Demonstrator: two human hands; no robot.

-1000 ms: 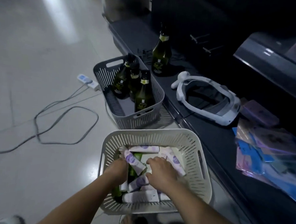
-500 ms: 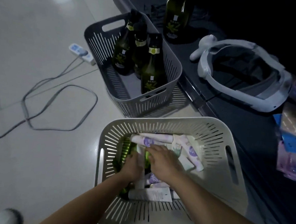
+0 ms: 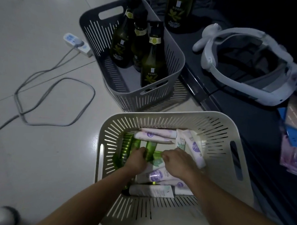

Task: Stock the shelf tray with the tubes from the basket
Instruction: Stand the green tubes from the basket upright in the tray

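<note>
Many white-and-purple and green tubes (image 3: 156, 175) lie jumbled in the basket (image 3: 178, 114).

Left hand (image 3: 136, 159), right hand (image 3: 177, 163) curled, close

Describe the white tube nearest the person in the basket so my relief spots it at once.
Find the cream slotted basket closest to the camera. Against its near wall one white tube lies crosswise. Unlike the purple-logo tubes beside it, it shows no purple emblem, only a pale green end.
</note>
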